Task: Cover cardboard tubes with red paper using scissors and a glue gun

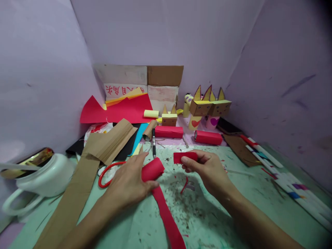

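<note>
One red piece [178, 158] sits pinched in my right hand [203, 164], right of centre; my left hand [129, 180] curves loosely around one red roll [153, 169] mid-frame. One red strip [166, 216] is cut off by the bottom edge. Higher, near the frame's centre, lie two red tubes [168, 132]. My left hand partly hides one red handle [103, 185]. Markers [267, 153], far right, blur together.

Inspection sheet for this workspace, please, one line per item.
Surface: pale green tabletop, scattered with dark specks and scraps.
Work pieces: red cylindrical paper roll; small rectangular red paper piece; long red paper strip.
Clutter: red plastic loop handle, flat brown cardboard strip, slim white plastic markers.
Hands: left hand holds the roll; right hand pinches the small piece.
Cables: nothing seen.
Surroundings: plain lilac walls.
</note>
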A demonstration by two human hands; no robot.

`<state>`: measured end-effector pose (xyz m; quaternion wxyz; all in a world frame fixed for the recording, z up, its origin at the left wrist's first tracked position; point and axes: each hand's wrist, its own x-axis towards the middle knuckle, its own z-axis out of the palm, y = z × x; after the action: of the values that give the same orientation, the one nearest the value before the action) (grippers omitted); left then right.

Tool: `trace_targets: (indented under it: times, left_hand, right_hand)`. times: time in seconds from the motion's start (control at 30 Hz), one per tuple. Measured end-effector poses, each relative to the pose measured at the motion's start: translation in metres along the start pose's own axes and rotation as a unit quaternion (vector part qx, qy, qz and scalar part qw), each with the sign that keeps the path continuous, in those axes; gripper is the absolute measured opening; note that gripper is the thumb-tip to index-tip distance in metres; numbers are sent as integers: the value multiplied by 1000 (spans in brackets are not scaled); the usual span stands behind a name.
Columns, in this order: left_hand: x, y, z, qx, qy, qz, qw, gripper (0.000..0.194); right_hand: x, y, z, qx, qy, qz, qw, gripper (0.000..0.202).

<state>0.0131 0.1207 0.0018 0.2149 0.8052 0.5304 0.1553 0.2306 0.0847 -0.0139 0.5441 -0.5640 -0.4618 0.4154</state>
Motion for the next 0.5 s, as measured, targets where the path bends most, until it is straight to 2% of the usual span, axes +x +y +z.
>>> trace_targets:
  times: [0.07,0.13,0.23,0.37,0.5]
  left_hand:
    - [2,-1,6,1,-31,-10,999,77]
    - [3,0,9,-8,-27,-12,1000,66]
    - [5,3,3,-78,-42,-14,996,52]
    - [7,3,-8,-216,-124,13,968,50]
    - [8,3,-6,-299,-181,-11,937,50]
  right_hand:
    - [2,3,0,-7,-5,5,1000,25]
    - [2,4,1,-4,-13,13,1000,23]
    - [1,1,3,6,-23,22,999,20]
    - [-2,-8,3,22,-20,29,999,15]
    - [-5,-14,3,41,-5,13,999,14]
